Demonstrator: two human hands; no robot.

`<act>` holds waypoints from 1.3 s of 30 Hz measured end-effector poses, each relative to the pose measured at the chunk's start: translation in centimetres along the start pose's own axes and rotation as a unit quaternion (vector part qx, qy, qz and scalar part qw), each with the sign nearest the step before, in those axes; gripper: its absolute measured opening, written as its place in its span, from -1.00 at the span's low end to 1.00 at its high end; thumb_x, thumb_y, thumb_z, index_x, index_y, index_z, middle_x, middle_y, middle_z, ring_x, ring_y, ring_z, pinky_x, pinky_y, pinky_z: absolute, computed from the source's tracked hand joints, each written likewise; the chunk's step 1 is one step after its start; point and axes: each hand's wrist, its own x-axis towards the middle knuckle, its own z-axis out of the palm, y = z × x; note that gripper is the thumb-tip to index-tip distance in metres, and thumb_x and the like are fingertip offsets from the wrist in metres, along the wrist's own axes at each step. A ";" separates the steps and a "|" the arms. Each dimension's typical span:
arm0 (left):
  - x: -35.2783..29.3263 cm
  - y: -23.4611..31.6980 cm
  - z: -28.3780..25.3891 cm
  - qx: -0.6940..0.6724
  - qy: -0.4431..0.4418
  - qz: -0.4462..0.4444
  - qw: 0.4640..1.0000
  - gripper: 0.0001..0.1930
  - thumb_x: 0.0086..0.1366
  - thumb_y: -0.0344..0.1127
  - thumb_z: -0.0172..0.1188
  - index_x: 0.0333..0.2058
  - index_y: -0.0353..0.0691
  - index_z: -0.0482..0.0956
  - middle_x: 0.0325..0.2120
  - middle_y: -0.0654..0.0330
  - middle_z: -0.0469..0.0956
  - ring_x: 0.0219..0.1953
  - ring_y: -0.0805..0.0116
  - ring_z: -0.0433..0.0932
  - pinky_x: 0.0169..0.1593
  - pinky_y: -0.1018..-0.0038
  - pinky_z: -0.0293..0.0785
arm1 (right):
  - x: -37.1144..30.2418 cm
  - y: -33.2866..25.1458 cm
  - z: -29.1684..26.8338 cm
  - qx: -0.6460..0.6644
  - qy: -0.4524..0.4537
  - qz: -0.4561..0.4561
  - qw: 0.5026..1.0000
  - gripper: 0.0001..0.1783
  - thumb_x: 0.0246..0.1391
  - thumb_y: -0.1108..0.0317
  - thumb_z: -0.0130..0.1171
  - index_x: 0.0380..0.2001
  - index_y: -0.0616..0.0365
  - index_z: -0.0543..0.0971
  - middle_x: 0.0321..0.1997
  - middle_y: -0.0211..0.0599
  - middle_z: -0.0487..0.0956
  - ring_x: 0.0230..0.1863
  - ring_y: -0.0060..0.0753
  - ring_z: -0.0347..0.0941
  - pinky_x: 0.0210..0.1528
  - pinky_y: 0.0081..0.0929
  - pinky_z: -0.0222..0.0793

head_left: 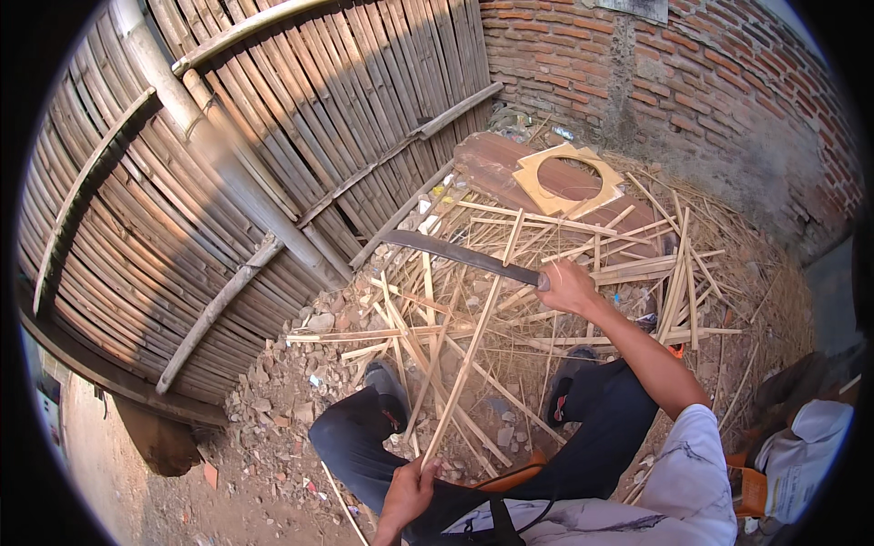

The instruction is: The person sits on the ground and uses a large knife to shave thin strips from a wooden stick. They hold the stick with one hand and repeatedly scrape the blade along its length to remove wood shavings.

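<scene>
My right hand (570,288) is closed round the handle of a machete (446,249). Its long dark blade points left and crosses a pale bamboo strip (471,355); whether the two touch I cannot tell. Low in the view, beside my thigh, my left hand (410,496) grips the near end of that strip. From there the strip slants up and away between my knees, passing the blade close to the machete's handle. Many more split bamboo strips (678,273) lie loosely crossed on the ground around my feet.
A bamboo fence (382,109) stands at the left, and a weathered brick wall (692,109) closes the far right. Near the wall, a yellowish board with a round hole (533,187) lies on a brown wooden panel (487,164). Stones and shavings cover the ground. White sacking (810,455) sits at my right.
</scene>
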 end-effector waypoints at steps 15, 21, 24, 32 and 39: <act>0.2 0.3 -0.5 -0.041 -0.026 -0.018 0.999 -0.63 0.56 -0.16 0.05 -0.35 -0.34 0.58 -0.65 0.12 0.44 -0.56 0.35 0.41 -0.38 0.33 0.39 | 0.6 0.1 0.4 0.000 0.026 -0.052 0.998 -0.72 -0.22 0.22 0.28 -0.40 0.12 0.71 -0.50 0.06 0.66 -0.32 0.17 0.66 -0.18 0.02 0.59; -1.3 -3.3 -0.3 -0.063 -0.068 -0.061 0.994 -0.61 0.57 -0.13 0.05 -0.35 -0.34 0.58 -0.63 0.17 0.47 -0.53 0.37 0.42 -0.35 0.34 0.41 | 1.7 5.4 -0.2 -0.039 0.049 0.028 0.998 -0.71 -0.17 0.24 0.24 -0.36 0.14 0.73 -0.39 0.08 0.69 -0.28 0.21 0.66 -0.14 0.07 0.58; -0.9 -3.6 -0.2 -0.100 -0.106 -0.110 0.983 -0.60 0.57 -0.12 0.05 -0.34 -0.35 0.59 -0.60 0.14 0.48 -0.50 0.36 0.43 -0.31 0.34 0.42 | 0.8 3.6 0.1 -0.039 0.019 0.028 0.999 -0.69 -0.16 0.22 0.23 -0.32 0.11 0.73 -0.36 0.06 0.69 -0.27 0.18 0.67 -0.15 0.06 0.60; 1.9 -2.0 1.7 -0.072 -0.069 -0.016 0.995 -0.61 0.57 -0.14 0.03 -0.34 -0.37 0.56 -0.60 0.14 0.47 -0.48 0.36 0.42 -0.29 0.32 0.43 | -2.8 -2.5 2.4 -0.073 -0.023 -0.170 0.983 -0.77 -0.25 0.26 0.24 -0.44 0.06 0.68 -0.54 -0.01 0.65 -0.43 0.13 0.64 -0.29 0.03 0.57; -2.3 -3.7 -1.4 -0.046 -0.070 -0.068 0.994 -0.60 0.58 -0.12 0.02 -0.36 -0.32 0.55 -0.64 0.23 0.42 -0.52 0.43 0.38 -0.36 0.39 0.37 | 3.3 7.6 1.3 -0.019 0.097 0.051 0.994 -0.73 -0.16 0.26 0.24 -0.38 0.16 0.70 -0.41 0.18 0.67 -0.29 0.21 0.66 -0.20 0.03 0.56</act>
